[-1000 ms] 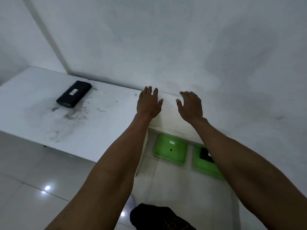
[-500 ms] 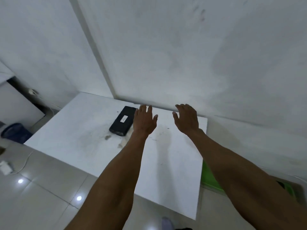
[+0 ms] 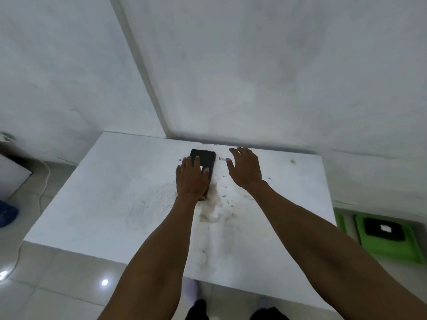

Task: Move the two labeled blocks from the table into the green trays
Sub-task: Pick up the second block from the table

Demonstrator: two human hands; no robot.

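Note:
A black block (image 3: 205, 158) with a small white label lies on the white table (image 3: 129, 192) near the wall. My left hand (image 3: 191, 179) lies flat over its near half, fingers spread, covering most of the label. Just to the right of the block hovers my right hand (image 3: 245, 169), fingers apart and holding nothing. On the floor at the right stands a green tray (image 3: 392, 250) holding a second black block (image 3: 383, 229) with a white label. The edge of another green tray (image 3: 339, 219) shows beside the table.
The table stands against a white wall corner; dark smudges mark its top near the block. A white cable (image 3: 44, 181) runs down the left side to the tiled floor. A blue object (image 3: 7, 213) sits at the far left.
The view has swung left and toward the table. Both hands have moved to the black block; my left hand now lies on it and my right hand is beside it.

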